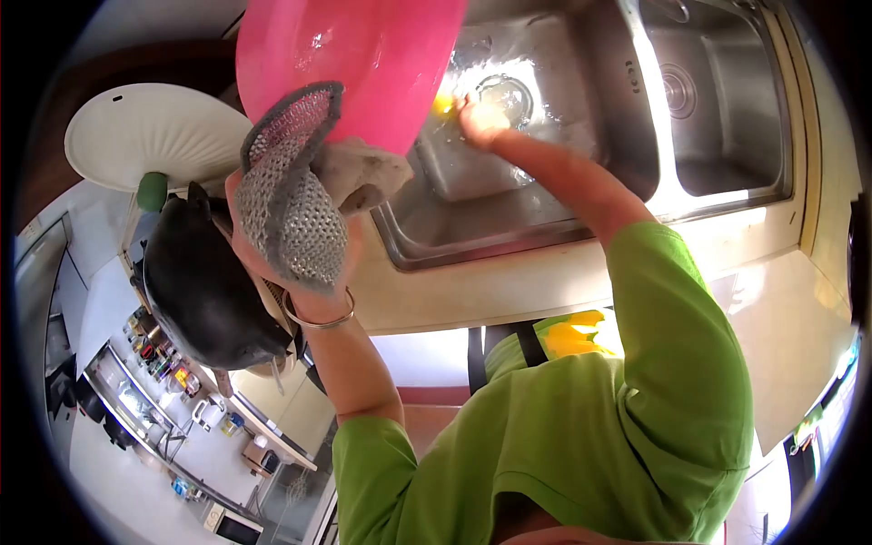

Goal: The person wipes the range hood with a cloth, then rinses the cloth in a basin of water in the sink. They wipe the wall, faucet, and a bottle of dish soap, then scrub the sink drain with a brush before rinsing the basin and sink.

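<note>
A grey mesh dishcloth (295, 213) with a dark border is gripped in my left hand (243, 250), bunched up beside a wet whitish rag (363, 173). The cloths hide most of that hand's fingers; a metal bangle (320, 318) circles its wrist. Right behind them, a pink plastic basin (363, 54) overlaps the sink's left side; what supports it is out of sight. Down in the large steel sink (563, 182), my right hand (486, 121) reaches beside the drain (505, 95). Its fingers appear closed on a small yellow thing (443, 103), partly washed out by glare.
A second, smaller basin (727, 136) adjoins the large sink on the right. Left of the pink basin are a ribbed white lid (150, 136) with a green knob and a black wok (204, 282). The pale counter edge (481, 295) runs in front of me.
</note>
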`<control>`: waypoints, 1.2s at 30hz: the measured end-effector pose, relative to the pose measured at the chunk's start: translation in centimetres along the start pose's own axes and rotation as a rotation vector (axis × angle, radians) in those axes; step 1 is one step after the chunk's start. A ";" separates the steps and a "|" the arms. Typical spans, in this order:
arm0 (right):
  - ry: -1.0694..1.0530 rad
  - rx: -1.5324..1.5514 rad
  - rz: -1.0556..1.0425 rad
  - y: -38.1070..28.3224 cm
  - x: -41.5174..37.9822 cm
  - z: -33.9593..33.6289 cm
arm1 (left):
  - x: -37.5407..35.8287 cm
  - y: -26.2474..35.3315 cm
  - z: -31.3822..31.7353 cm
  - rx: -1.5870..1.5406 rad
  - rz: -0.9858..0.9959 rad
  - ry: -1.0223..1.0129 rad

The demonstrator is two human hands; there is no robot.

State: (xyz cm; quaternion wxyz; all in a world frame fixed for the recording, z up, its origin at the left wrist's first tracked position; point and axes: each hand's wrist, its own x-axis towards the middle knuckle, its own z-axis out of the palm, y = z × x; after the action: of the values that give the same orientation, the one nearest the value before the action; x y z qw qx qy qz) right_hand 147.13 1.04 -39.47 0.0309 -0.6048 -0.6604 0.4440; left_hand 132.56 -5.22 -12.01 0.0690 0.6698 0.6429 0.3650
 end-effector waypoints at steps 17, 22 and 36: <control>-0.219 -0.412 -0.070 5.8 -2.4 -5.0 | 1.0 2.4 2.5 -0.445 -0.331 0.073; -0.071 -0.364 -0.178 6.4 -2.6 -4.7 | 1.6 3.8 2.3 -0.790 -0.656 0.185; -0.161 0.971 0.329 7.8 1.3 -5.6 | 1.8 4.0 3.2 -0.554 -0.310 0.100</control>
State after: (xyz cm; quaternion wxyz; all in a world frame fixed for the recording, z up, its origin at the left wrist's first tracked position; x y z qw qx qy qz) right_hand 156.02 4.22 -41.58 0.1867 -0.5807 -0.2747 0.7433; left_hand 137.52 -3.08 -11.36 0.2719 0.5009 0.6161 0.5437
